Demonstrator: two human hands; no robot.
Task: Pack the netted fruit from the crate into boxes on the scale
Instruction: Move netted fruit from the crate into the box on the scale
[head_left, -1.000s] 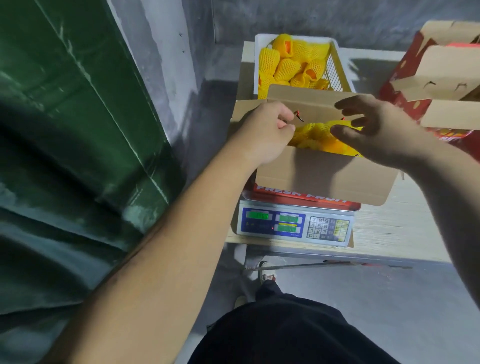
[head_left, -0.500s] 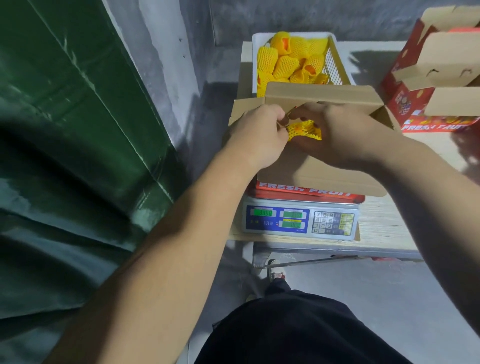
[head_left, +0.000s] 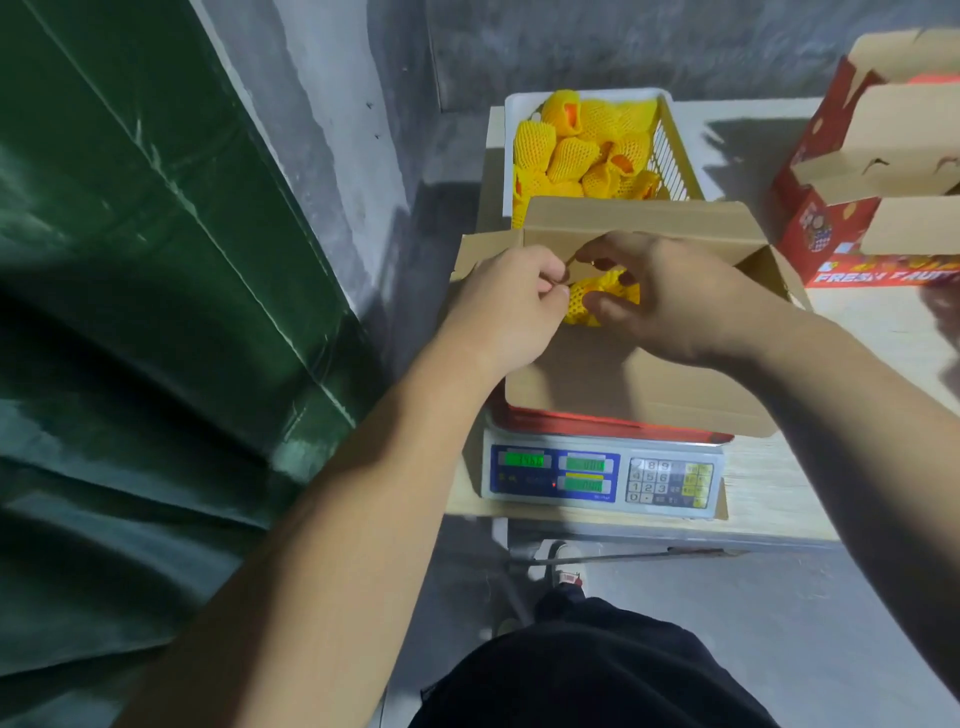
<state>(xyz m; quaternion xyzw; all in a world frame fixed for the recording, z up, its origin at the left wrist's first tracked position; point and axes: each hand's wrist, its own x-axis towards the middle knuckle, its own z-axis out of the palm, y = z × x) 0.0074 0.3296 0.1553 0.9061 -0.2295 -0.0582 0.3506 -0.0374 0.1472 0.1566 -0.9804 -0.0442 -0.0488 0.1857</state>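
Note:
An open cardboard box (head_left: 623, 384) stands on the scale (head_left: 602, 478), its flaps up. Both hands are over its opening. My left hand (head_left: 511, 306) has its fingers curled and pinches something small at the fingertips; what it is I cannot make out. My right hand (head_left: 670, 296) curls its thumb and fingers round a yellow netted fruit (head_left: 592, 299) in the box. Behind the box, the white crate (head_left: 675, 156) holds several more netted fruit (head_left: 571, 150).
A red "FRESH FRUIT" box (head_left: 872, 208) with raised flaps stands on the wooden table (head_left: 769, 488) at the right. A green tarpaulin (head_left: 130, 312) fills the left side, against a grey wall. My legs and a shoe show below the table edge.
My right hand came in from the right and closed on the netted fruit beside my left hand. The left hand has stayed at the box's left side.

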